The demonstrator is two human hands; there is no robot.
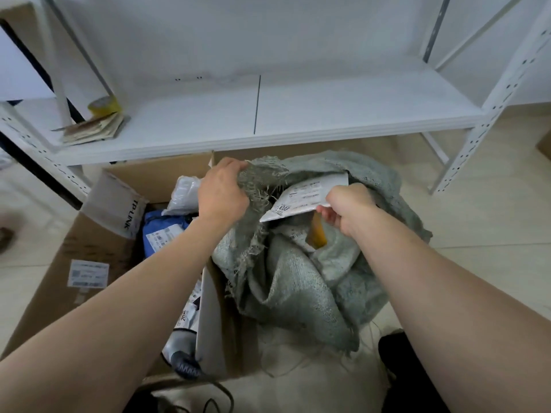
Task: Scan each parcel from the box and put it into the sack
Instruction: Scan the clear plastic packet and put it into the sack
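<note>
Hands meet at the sack mouth! The left hand (222, 192) has its fingers curled round the frayed rim of the grey-green woven sack (298, 278), gripping it and lifting that edge. The right hand (348, 208) pinches the near edge of a flat white parcel with a printed label (307, 195). That parcel hangs tilted right over the opening, its far end against the sack's back folds. Deeper inside sits a yellow-brown packet (317, 234).

Just left, touching the sack, stands the big brown cardboard box (89, 257), flaps open. In it lie a blue bag parcel with a white label (162, 234) and, behind that, a white plastic parcel (183, 192). A grey handheld scanner with a dark grip (182, 353) rests at the box's near end.

Behind everything, the white metal shelf (328, 114) carries a yellow tape roll (104, 106) and a stack of brown envelopes (95, 129) at its left end.
</note>
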